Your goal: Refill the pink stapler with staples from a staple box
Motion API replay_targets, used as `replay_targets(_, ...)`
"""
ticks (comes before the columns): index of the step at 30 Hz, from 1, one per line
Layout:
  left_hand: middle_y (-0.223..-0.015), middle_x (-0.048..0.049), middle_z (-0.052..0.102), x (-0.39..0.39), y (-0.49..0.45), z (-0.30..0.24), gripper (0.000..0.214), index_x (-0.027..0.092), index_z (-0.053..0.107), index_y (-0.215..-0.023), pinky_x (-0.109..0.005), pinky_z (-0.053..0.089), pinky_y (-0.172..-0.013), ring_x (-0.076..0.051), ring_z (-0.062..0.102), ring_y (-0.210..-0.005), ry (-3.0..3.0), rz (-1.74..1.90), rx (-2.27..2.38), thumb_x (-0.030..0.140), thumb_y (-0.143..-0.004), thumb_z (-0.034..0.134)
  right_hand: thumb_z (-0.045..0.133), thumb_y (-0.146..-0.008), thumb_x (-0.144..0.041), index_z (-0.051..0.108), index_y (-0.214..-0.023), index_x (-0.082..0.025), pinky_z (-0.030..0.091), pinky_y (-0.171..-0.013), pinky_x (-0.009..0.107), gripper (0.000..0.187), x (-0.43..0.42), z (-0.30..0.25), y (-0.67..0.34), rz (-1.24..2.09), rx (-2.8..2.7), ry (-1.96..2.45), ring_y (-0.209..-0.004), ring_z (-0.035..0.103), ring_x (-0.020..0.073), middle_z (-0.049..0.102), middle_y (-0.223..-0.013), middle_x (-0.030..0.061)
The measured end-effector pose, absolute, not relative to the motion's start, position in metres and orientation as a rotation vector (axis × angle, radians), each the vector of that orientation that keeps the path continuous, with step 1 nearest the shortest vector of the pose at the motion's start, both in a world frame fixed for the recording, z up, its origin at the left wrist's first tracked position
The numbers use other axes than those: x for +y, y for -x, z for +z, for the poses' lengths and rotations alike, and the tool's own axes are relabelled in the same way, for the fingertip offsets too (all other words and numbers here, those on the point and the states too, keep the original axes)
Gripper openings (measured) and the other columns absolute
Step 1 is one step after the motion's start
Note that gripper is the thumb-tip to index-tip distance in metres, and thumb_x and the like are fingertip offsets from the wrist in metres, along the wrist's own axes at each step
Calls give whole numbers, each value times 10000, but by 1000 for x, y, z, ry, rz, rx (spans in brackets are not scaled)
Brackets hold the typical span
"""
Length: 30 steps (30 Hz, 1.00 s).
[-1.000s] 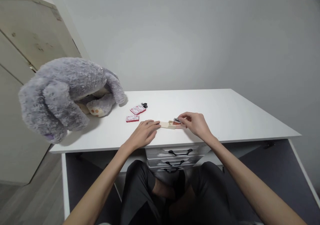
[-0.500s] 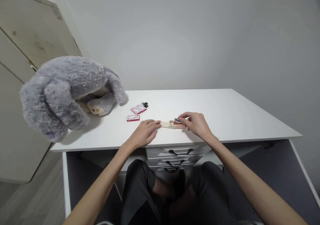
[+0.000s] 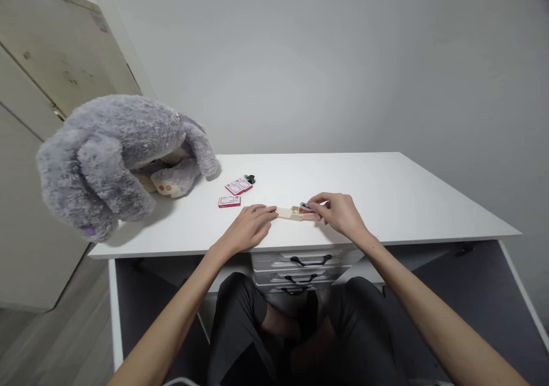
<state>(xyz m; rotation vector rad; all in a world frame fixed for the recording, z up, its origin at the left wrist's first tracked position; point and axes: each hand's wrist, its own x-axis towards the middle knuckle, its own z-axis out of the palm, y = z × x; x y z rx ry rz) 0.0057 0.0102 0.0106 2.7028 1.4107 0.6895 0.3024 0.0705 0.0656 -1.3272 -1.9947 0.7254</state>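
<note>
A small beige box [image 3: 288, 213] lies open near the front edge of the white desk [image 3: 386, 191]. My left hand [image 3: 247, 228] rests on the desk with its fingertips pressed against the box's left end, fingers curled. My right hand [image 3: 337, 212] pinches a small metallic and red object [image 3: 304, 207] at the box's right end. What the object is I cannot make out.
A large grey plush toy [image 3: 115, 160] slumps on the desk's left end. Three small red packets [image 3: 234, 193] and a small black item [image 3: 249, 178] lie behind my left hand. Drawers with black handles [image 3: 306, 260] sit under the desk, above my knees. A pale cabinet [image 3: 38, 77] stands at left.
Both hands stay at the beige box with almost no movement. The view has shifted slightly.
</note>
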Motion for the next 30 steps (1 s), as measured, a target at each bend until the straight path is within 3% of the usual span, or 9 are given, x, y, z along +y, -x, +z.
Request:
replay_targets(11, -1578, -52, 633, 9, -7, 12, 413, 285, 657, -1467, -559, 480, -1168, -305, 566, -1415, -2680, 693, 1411, 274, -1089, 489, 655, -932, -330, 854, -933, -229, 536, -688, 332, 223, 71, 65, -300, 706, -2019, 1324, -679, 748, 230, 805, -739, 39)
replay_targets(21, -1584, -39, 626, 10, -5, 9, 425, 321, 634, -1490, -564, 480, -1167, -300, 562, -1424, -2686, 697, 1412, 280, -1095, 483, 639, -870, -314, 835, -847, -227, 526, -640, 324, 216, 70, 68, -308, 703, -1991, 1337, -548, 681, 181, 826, -792, 40)
replay_targets(26, -1584, -41, 627, 9, -6, 11, 418, 307, 642, -1480, -556, 478, -1169, -299, 561, -1423, -2686, 691, 1415, 272, -1091, 492, 643, -899, -310, 812, -898, -212, 519, -552, 310, 195, 67, 68, -303, 850, -1943, 1375, -463, 641, 184, 722, -574, 2)
replay_targets(30, -1583, -45, 629, 10, -7, 12, 417, 298, 645, -1477, -554, 475, -1170, -299, 565, -1420, -2685, 679, 1415, 273, -1091, 490, 650, -901, -314, 802, -896, -205, 530, -548, 311, 187, 67, 68, -300, 870, -1933, 1344, -465, 652, 187, 725, -572, 4)
